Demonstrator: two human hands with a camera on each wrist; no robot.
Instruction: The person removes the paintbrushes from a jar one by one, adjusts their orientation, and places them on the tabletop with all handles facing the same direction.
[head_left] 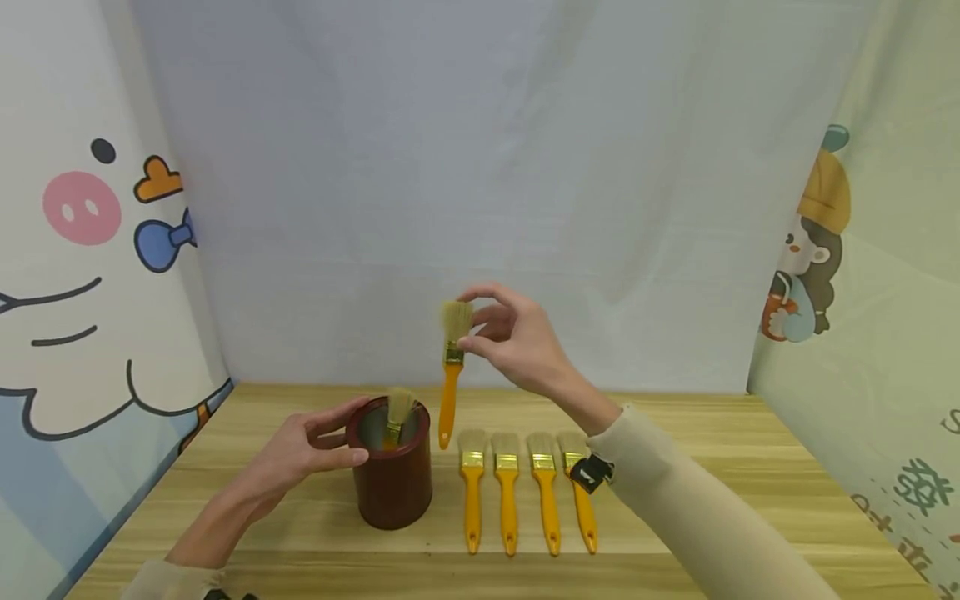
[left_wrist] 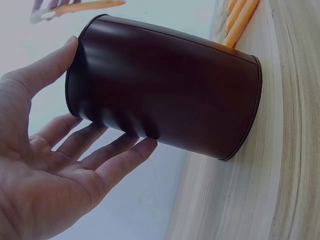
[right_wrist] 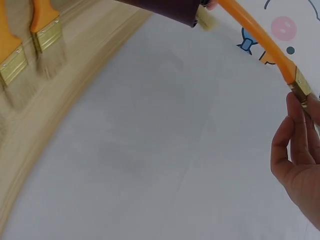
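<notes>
My right hand pinches a paintbrush at its brass-coloured ferrule. The brush hangs upright in the air, pale bristles up and orange handle down, just right of a dark red cylindrical pot. In the right wrist view, thumb and fingers meet at the ferrule. My left hand holds the pot near its rim, thumb on the near side and fingers round the far side. The pot stands upright on the table, and another paintbrush leans inside, bristles up, its handle mostly hidden.
Several matching paintbrushes lie in a row on the wooden table, right of the pot, bristles away from me. My right sleeve overlaps the rightmost one. A white curtain hangs behind; printed cloths flank both sides.
</notes>
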